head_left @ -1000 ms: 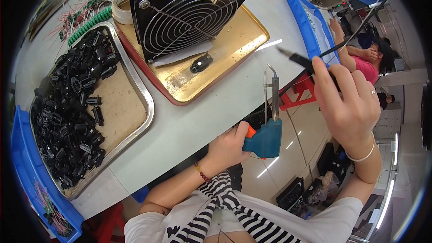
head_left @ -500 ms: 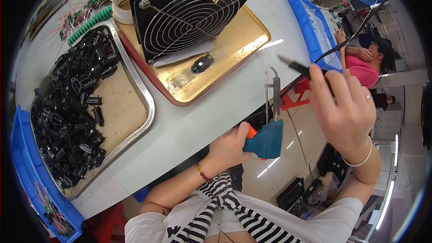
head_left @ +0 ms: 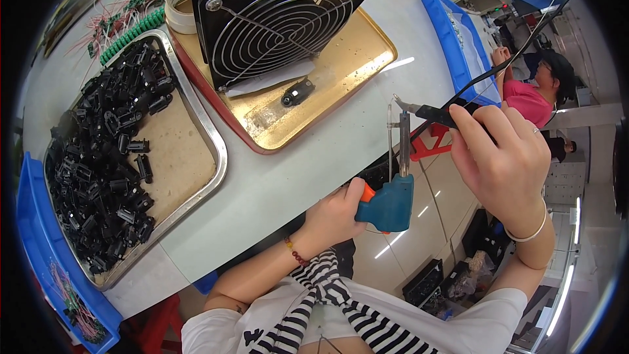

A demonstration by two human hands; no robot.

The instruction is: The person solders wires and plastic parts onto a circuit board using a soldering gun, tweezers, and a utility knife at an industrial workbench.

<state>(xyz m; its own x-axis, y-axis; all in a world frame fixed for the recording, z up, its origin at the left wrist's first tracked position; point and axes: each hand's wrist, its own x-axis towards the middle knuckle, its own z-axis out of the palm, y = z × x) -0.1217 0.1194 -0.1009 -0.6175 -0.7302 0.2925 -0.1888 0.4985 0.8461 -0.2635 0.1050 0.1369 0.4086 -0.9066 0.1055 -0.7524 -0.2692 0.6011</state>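
My left hand [head_left: 335, 213] is closed round the handle of a teal soldering gun [head_left: 392, 206] with an orange trigger, its metal barrel and bent tip pointing up past the table's edge. My right hand [head_left: 501, 157] pinches a slim black-handled tool [head_left: 434, 114] with a pointed metal end; its exact kind is unclear. That end lies right at the gun's tip, and I cannot tell whether they touch. A small black plastic housing [head_left: 298, 92] rests on the gold tray [head_left: 341, 82], before a black fan [head_left: 282, 36] with a wire guard.
A metal-rimmed tray [head_left: 213, 151] of many black housings stands at left. Behind it lie green circuit boards with red wires [head_left: 131, 33]. Blue bins [head_left: 39, 236] [head_left: 452, 46] flank the table. A black cord [head_left: 508, 59] hangs at right, near a seated co-worker [head_left: 527, 95] in pink.
My right hand has brought the black-handled tool down and slightly left, so its end now meets the tip area of the soldering gun. My left hand has hardly moved.
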